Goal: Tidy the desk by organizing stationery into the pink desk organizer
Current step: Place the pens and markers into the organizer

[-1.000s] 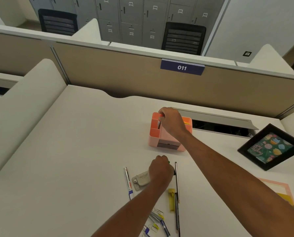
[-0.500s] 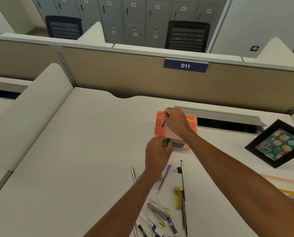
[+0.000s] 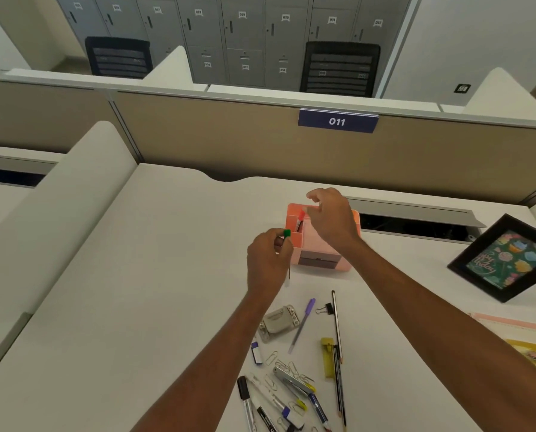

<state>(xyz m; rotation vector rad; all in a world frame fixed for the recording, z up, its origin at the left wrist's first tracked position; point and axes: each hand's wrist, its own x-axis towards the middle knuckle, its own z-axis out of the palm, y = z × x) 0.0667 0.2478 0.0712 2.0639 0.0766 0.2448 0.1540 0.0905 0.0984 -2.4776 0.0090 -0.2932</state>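
Note:
The pink desk organizer point(image 3: 323, 255) stands mid-desk, with a red-capped pen point(image 3: 301, 218) upright in its left compartment. My left hand point(image 3: 268, 261) pinches a green-capped pen point(image 3: 287, 244), held upright just left of the organizer. My right hand point(image 3: 330, 218) hovers over the organizer with loosely spread fingers, holding nothing. Loose stationery lies nearer to me: a purple pen point(image 3: 302, 324), a grey hole punch point(image 3: 277, 321), a black binder clip point(image 3: 326, 308), black pencils point(image 3: 337, 327), a yellow item point(image 3: 327, 357), markers point(image 3: 246, 400) and paper clips point(image 3: 291, 367).
A black picture frame point(image 3: 506, 258) lies at the right. Pink and yellow paper point(image 3: 525, 341) sits at the right edge. A cable slot point(image 3: 416, 226) runs behind the organizer, below the beige partition point(image 3: 229, 141) with the 011 label.
My left hand lifted the green-capped pen from the desk up beside the organizer. My right hand let go of the red-capped pen and rose above the organizer, fingers opening.

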